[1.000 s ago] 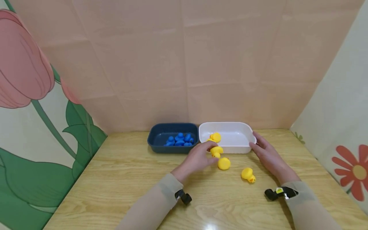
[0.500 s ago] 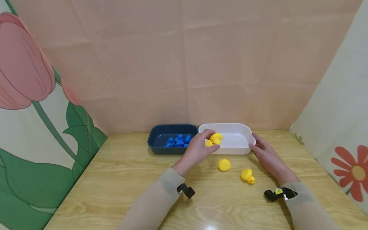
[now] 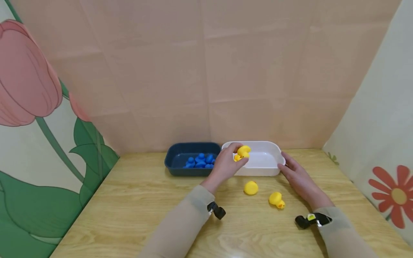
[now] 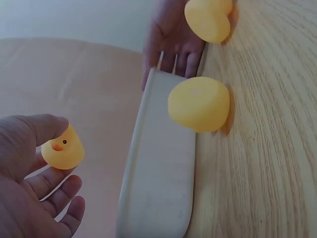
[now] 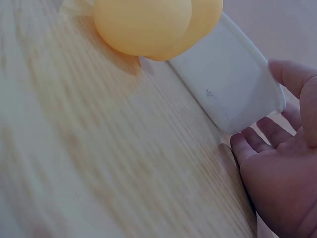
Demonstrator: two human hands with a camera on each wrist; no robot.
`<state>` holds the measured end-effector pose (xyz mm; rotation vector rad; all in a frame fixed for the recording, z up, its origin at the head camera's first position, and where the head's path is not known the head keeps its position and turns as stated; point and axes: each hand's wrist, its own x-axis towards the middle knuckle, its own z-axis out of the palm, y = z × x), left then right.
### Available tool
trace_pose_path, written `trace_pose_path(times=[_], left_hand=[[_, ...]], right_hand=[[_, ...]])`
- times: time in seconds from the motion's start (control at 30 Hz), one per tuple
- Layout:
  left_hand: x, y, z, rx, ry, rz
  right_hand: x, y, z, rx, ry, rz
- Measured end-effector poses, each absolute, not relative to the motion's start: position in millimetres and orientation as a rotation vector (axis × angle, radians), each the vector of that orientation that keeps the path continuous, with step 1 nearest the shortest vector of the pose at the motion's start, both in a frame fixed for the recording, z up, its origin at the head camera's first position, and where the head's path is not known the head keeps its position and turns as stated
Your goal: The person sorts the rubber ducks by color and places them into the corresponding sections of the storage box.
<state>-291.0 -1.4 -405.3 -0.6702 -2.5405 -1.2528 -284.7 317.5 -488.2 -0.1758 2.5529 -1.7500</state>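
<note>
In the head view my left hand [image 3: 224, 164] pinches a yellow rubber duck [image 3: 244, 151] between thumb and fingers, raised over the left part of a white tray [image 3: 259, 172]. The left wrist view shows that duck [image 4: 66, 149] with its orange beak and eye. Partly hidden behind my fingers, more yellow lies inside the tray. My right hand [image 3: 300, 179] holds the tray's right end; in the right wrist view its thumb is at the rim and its fingers are at the end wall. Two more yellow ducks, one near [image 3: 251, 187] and one farther right [image 3: 276, 200], lie on the table.
Left of the white tray stands a dark blue tray [image 3: 180, 172] with several blue ducks [image 3: 200, 160] inside. Behind both trays rises a pinkish wall covering [image 3: 155, 89]. The wooden table [image 3: 129, 208] stretches toward me. Each wrist carries a small black camera.
My left hand has lifted the duck from in front of the white tray up and over its left part. My right hand stays at the tray's right end.
</note>
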Motion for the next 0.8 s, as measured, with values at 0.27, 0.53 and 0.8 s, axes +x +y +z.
trace_pose_path(times=[0.27, 0.53, 0.8], left_hand=[[-300, 10, -410, -0.586, -2.549, -1.314], [-307, 15, -415, -0.554, -2.557, -1.232], [-314, 18, -422, -0.539, -2.579, -1.151]], right_hand=[[-286, 317, -488, -0.155, 2.534, -1.761], [-285, 317, -488, -0.152, 2.544, -1.756], [-285, 316, -488, -0.145, 2.552, -1.751]])
